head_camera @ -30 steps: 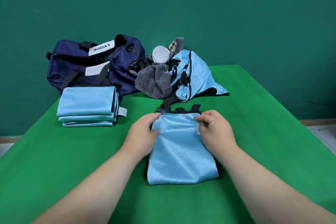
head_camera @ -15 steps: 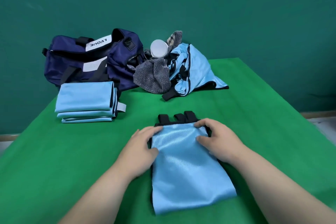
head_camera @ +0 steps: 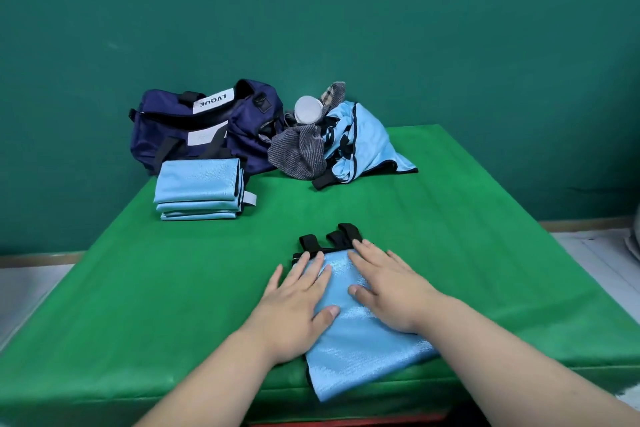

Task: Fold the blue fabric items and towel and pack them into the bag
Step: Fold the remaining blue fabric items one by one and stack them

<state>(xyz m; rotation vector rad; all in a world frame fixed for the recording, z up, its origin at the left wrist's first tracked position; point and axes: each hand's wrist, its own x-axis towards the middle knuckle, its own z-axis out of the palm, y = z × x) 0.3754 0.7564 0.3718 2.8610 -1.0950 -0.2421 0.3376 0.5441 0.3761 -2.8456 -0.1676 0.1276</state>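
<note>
A light blue fabric item [head_camera: 360,354] with black straps lies folded near the table's front edge, its near end hanging slightly over. My left hand [head_camera: 294,308] lies flat on its left side, fingers straight. On its right side my right hand [head_camera: 388,288] presses flat, fingers spread. A stack of folded blue items [head_camera: 199,192] sits at the back left, in front of the navy bag [head_camera: 194,132]. An unfolded blue item [head_camera: 360,146] and a grey striped towel [head_camera: 298,156] are heaped beside the bag.
The green table [head_camera: 138,288] ends at a front edge just under my forearms. A white round object [head_camera: 307,109] rests in the heap at the back. A green wall stands behind; pale floor shows on both sides.
Both hands went from pinching the top edge of the blue item to lying flat on it. The item has come closer to the front edge as the view shifted.
</note>
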